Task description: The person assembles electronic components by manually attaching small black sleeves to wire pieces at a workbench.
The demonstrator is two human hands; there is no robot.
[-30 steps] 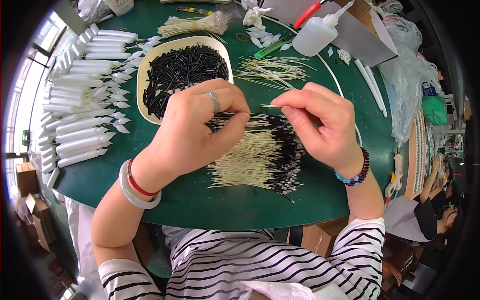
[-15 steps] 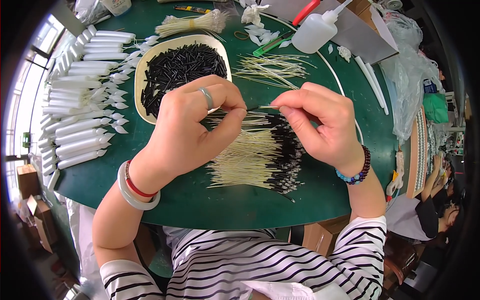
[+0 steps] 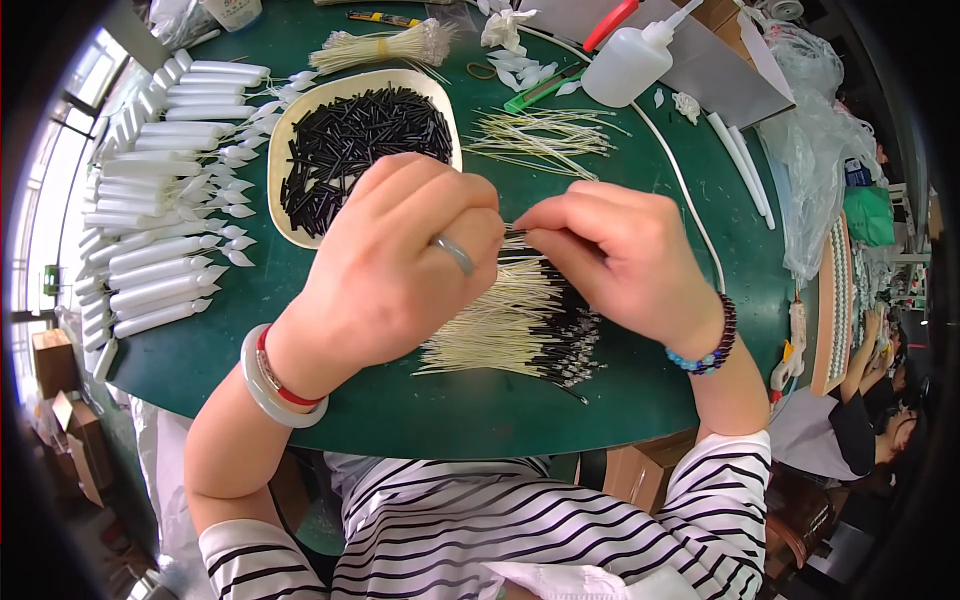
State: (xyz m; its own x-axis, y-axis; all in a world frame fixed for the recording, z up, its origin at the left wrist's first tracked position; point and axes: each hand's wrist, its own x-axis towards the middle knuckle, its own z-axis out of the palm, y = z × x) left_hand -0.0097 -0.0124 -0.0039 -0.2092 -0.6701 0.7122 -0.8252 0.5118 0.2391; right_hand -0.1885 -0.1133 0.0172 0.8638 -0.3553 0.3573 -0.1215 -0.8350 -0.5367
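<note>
My left hand (image 3: 405, 265) is closed, its fingers curled in over a thin wire (image 3: 511, 228) that is mostly hidden. Close at its right, my right hand (image 3: 635, 255) pinches the same wire between thumb and forefinger. Only a short dark bit shows in the small gap between the hands. Under and in front of them lies a wide bundle of pale wires (image 3: 485, 325) with black sleeves (image 3: 570, 335) on their right-hand ends. Behind my left hand stands a cream tray (image 3: 277, 190) full of short black tubes (image 3: 365, 140).
White candle-shaped sticks (image 3: 160, 260) with flame-shaped tips line the left side. Loose pale wires (image 3: 550, 135), a green cutter (image 3: 540, 92), a white squeeze bottle (image 3: 628, 68) and a tied wire bundle (image 3: 385, 47) lie farther back. A white cord (image 3: 690, 190) runs down the right side.
My hands have come closer together, so the stretch of wire and black tube seen between them is now almost hidden. My left hand has turned knuckles up; my right has shifted left.
</note>
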